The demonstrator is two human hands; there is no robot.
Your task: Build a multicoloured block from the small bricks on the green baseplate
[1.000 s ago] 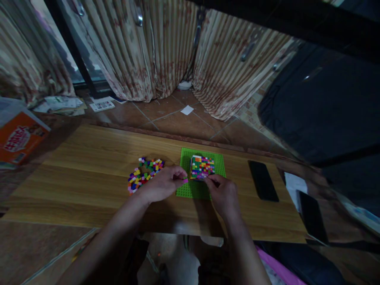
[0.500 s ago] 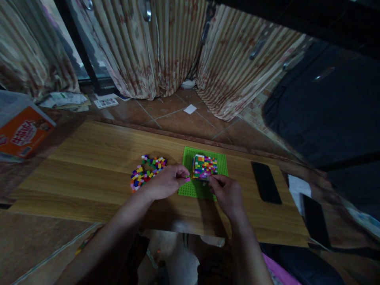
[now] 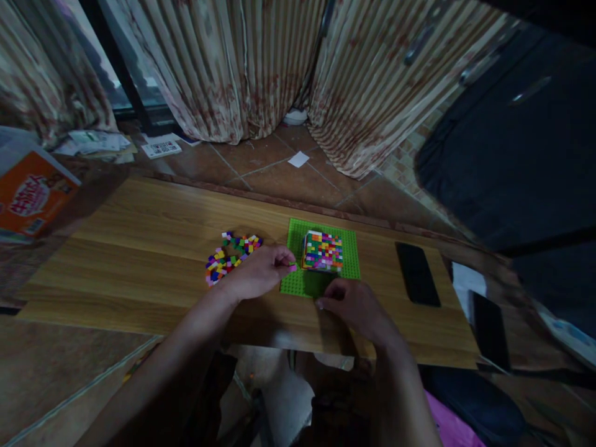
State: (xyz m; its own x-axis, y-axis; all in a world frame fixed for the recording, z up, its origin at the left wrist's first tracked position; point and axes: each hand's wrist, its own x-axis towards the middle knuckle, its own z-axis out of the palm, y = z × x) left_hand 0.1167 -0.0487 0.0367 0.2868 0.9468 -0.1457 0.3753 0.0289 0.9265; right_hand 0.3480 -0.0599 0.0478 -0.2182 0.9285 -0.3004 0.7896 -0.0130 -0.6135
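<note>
A block of many-coloured toy bricks (image 3: 323, 252) stands on a green studded baseplate (image 3: 350, 248). My left hand (image 3: 261, 272) is just left of the block, thumb and finger pinching a small pink toy brick (image 3: 292, 267); a bit of green shows beside it. My right hand (image 3: 350, 301) is at the baseplate's front edge, apart from the block. Its thumb and fingers are pressed together, and whatever they may hold is hidden. Loose toy bricks (image 3: 220, 266) lie in a pile behind and left of my left hand.
The wooden table (image 3: 139, 248) carries a black phone (image 3: 417, 274) right of the baseplate. Beyond the right end lie a white paper (image 3: 465, 280) and another dark flat device (image 3: 490, 329). An orange-labelled plastic box (image 3: 32, 192) is at far left. Curtains (image 3: 261, 68) hang behind.
My right hand has drawn back from the block's front side toward me, to the baseplate's front edge. My left hand still pinches the pink toy brick. The view has tilted slightly.
</note>
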